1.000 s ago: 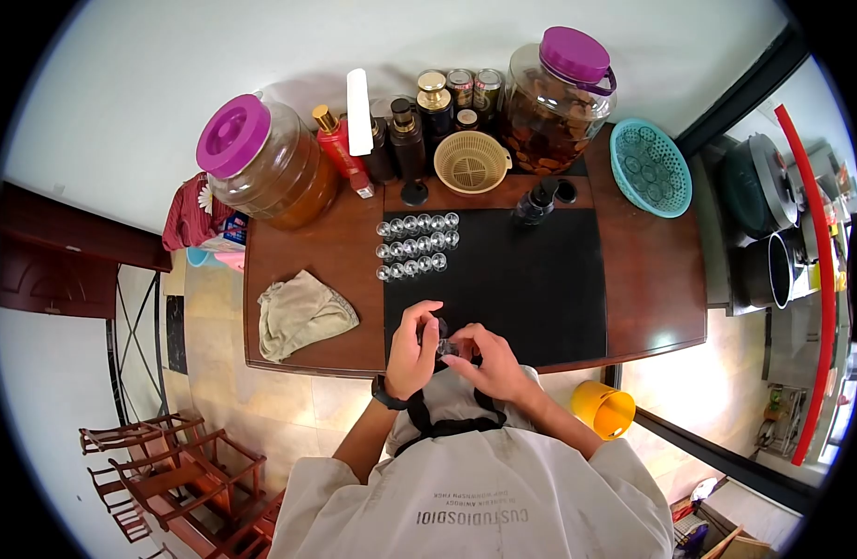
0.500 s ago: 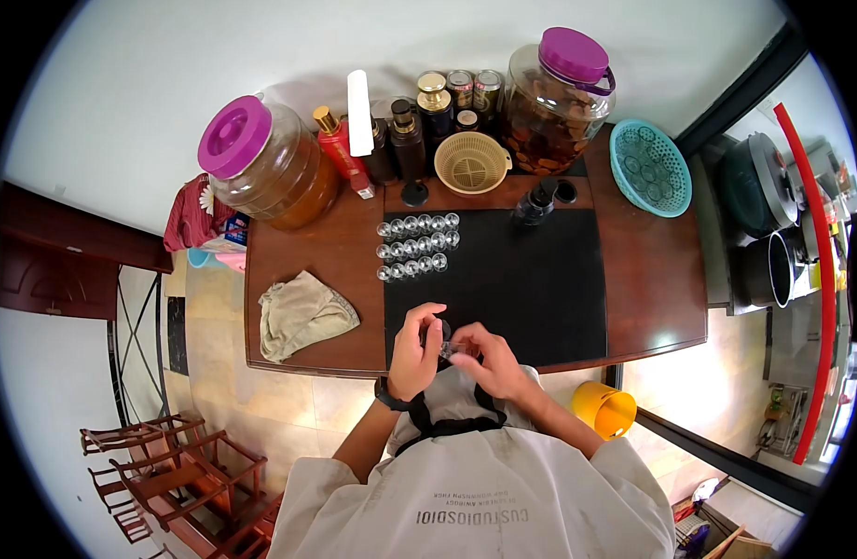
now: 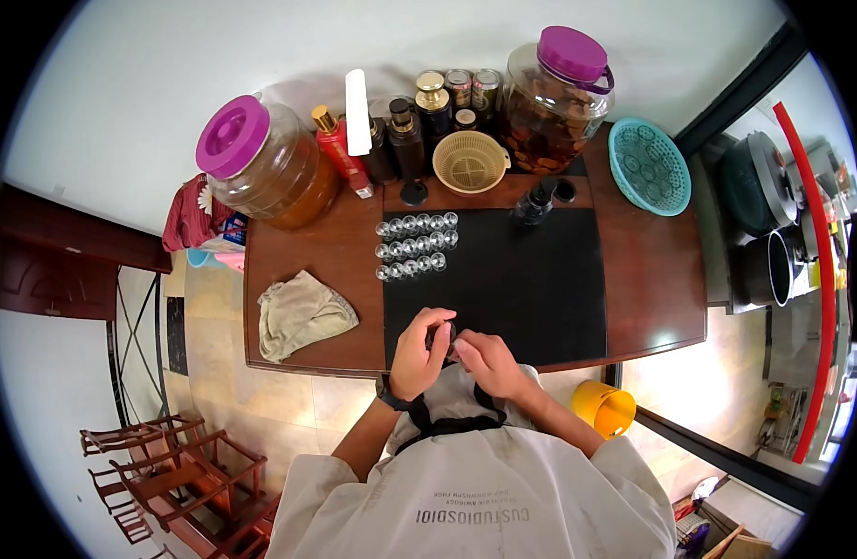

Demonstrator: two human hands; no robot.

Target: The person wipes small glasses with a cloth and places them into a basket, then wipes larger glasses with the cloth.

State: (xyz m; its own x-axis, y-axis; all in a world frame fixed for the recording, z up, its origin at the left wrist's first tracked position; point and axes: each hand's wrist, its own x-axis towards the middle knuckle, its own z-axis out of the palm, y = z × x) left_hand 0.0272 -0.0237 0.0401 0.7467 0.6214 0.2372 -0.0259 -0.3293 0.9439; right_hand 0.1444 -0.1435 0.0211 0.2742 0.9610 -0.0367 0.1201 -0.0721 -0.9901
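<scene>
Now a small dark round piece (image 3: pixel 443 331) sits in our left grip (image 3: pixel 417 356), curled mostly closed around it near the front edge of the black mat (image 3: pixel 521 279), while our right grip (image 3: pixel 491 365) has come in closer, hiding the clear bit that showed between the fingers; how far it is closed, or on what, we cannot tell. Beyond, our three rows of clear cups (image 3: pixel 411 267) stand unchanged on the counter (image 3: pixel 654 279).
</scene>
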